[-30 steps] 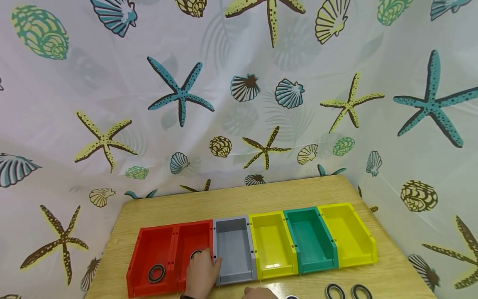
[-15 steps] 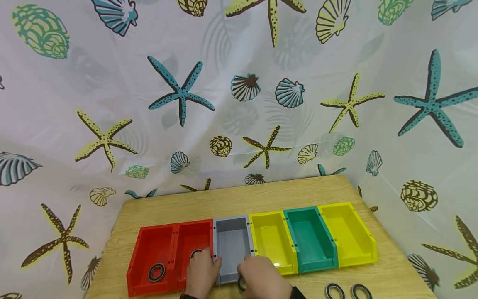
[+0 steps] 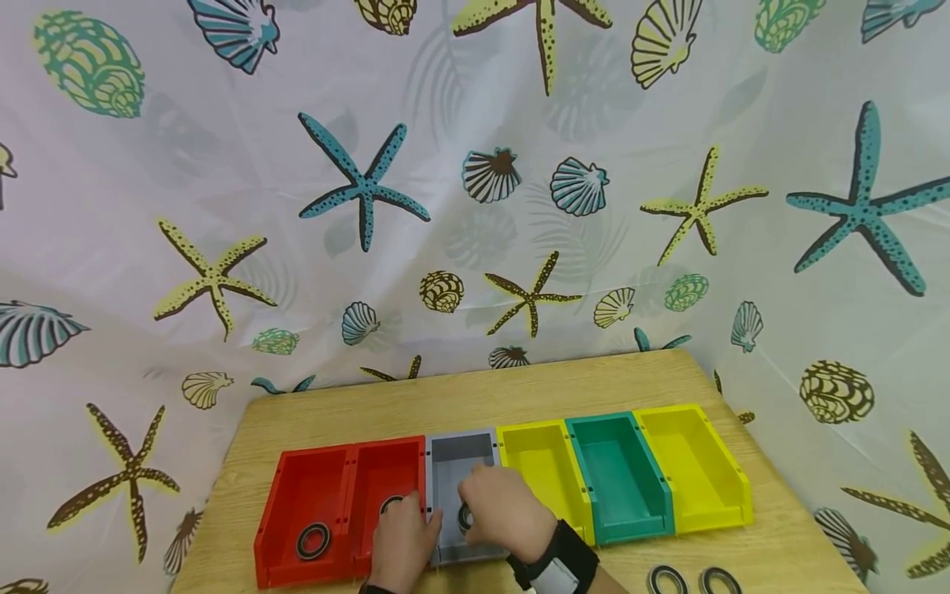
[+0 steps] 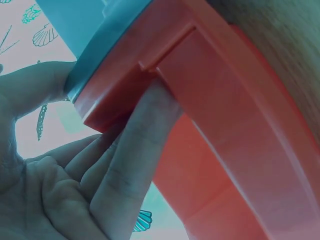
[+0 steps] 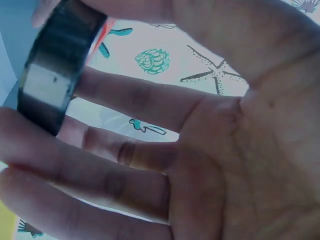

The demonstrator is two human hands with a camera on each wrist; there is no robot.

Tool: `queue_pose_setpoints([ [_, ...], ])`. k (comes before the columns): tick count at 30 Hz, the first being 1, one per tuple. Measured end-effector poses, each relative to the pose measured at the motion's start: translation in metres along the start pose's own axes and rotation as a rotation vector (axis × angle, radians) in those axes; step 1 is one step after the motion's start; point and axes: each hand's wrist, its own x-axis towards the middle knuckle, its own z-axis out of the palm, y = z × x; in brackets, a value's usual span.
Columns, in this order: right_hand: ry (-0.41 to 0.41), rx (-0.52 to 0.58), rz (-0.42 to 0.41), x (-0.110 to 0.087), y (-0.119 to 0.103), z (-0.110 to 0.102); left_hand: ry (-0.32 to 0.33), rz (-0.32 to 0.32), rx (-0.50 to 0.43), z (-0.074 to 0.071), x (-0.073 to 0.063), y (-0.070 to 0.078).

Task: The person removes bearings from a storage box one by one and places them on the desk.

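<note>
In the head view my left hand (image 3: 401, 540) sits at the wall between the second red bin (image 3: 387, 462) and the grey bin (image 3: 463, 462). It pinches this wall, with the thumb on the grey side and fingers on the red side, as the left wrist view shows. A ball bearing (image 3: 390, 500) lies partly hidden beyond that hand in the red bin. My right hand (image 3: 508, 511) is over the grey bin and holds another ball bearing (image 5: 60, 65) on edge between thumb and fingers. The first red bin (image 3: 308, 470) contains one bearing (image 3: 301, 543).
To the right, joined in the same row, are a yellow bin (image 3: 538, 454), a green bin (image 3: 616, 462) and another yellow bin (image 3: 690, 462). Two bearings lie flat on the wooden table (image 3: 475, 400) near its front right. A patterned curtain (image 3: 445, 206) hangs behind.
My right hand has come up from the bottom edge, carrying a bearing over the grey bin's front into the bin area. The left hand stays in place.
</note>
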Motion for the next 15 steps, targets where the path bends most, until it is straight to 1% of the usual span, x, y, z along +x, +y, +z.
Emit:
queue_pose_setpoints([
  [7, 0.028, 0.043, 0.032, 0.013, 0.003, -0.001, 0.015, 0.021, 0.002, -0.001, -0.001, 0.000],
  [12, 0.043, 0.078, 0.037, 0.027, 0.005, 0.004, 0.002, 0.006, -0.005, -0.002, -0.002, 0.001],
  [15, 0.048, 0.067, 0.049, 0.036, 0.005, 0.010, -0.007, -0.007, -0.003, -0.001, -0.002, 0.002],
])
